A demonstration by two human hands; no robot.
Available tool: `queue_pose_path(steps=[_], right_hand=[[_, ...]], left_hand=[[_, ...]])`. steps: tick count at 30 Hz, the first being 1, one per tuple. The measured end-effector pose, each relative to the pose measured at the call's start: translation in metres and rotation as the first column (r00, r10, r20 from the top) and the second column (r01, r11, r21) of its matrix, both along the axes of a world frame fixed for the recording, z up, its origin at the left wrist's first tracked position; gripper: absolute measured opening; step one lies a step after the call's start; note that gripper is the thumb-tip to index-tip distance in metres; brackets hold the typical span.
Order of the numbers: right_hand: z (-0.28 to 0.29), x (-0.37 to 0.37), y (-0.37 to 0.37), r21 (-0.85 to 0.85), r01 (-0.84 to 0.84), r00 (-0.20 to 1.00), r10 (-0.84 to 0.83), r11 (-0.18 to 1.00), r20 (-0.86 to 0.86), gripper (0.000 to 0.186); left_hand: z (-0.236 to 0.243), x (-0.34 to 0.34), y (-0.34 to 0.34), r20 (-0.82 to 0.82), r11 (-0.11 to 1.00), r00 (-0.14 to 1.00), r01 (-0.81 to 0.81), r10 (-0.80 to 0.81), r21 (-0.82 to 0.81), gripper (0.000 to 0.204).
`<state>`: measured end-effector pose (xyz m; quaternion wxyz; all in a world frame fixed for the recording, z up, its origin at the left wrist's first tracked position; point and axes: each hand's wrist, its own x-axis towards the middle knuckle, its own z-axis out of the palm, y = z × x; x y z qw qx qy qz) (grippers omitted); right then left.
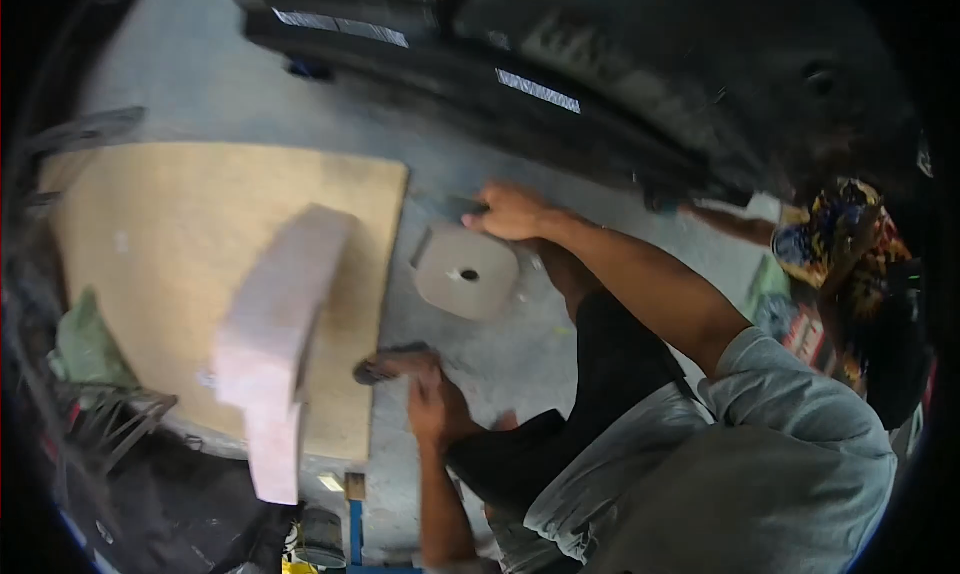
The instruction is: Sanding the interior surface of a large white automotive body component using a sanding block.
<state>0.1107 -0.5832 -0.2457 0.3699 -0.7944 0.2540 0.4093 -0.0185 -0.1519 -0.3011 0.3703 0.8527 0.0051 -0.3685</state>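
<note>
My right hand (510,211) is closed around a thin dark flat tool (450,206), blurred, just above the far edge of a beige-grey rounded-square piece (448,286) with a dark round hole. My left hand (435,404) is lower and nearer, beside a foot in a dark sandal (400,362). Motion smears its fingers, and I cannot make out anything in it. To the left, a long curved panel (275,314), grey to pale pink with a narrow end, lies over the tan board (170,214).
A dark vehicle-like body with a long edge (560,144) spans the top. At the right is another person in a patterned shirt (840,229). Green cloth (90,344) and a black covered item (190,504) lie left. A blue metal frame (355,529) stands at the bottom.
</note>
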Motion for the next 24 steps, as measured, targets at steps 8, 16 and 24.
queue_pose_path(steps=[8, 16, 24], right_hand=[[-0.150, -0.118, 0.048, -0.158, 0.050, 0.872, 0.034, 0.986, 0.488, 0.047], [-0.084, 0.010, 0.040, -0.342, -0.253, 0.852, 0.376, 0.905, 0.363, 0.031], [-0.063, -0.008, 0.149, -0.443, -0.616, 0.326, 0.723, 0.651, 0.609, 0.040]], left_hand=[[-0.281, 0.115, -0.130, 0.010, 0.880, 0.882, 0.471, -0.472, -0.063, 0.102], [-0.329, 0.049, -0.034, -0.234, 0.587, 0.539, 0.767, -0.809, -0.261, 0.091], [-0.335, 0.028, -0.037, -0.129, 0.449, 0.453, 0.726, -0.882, -0.522, 0.084]])
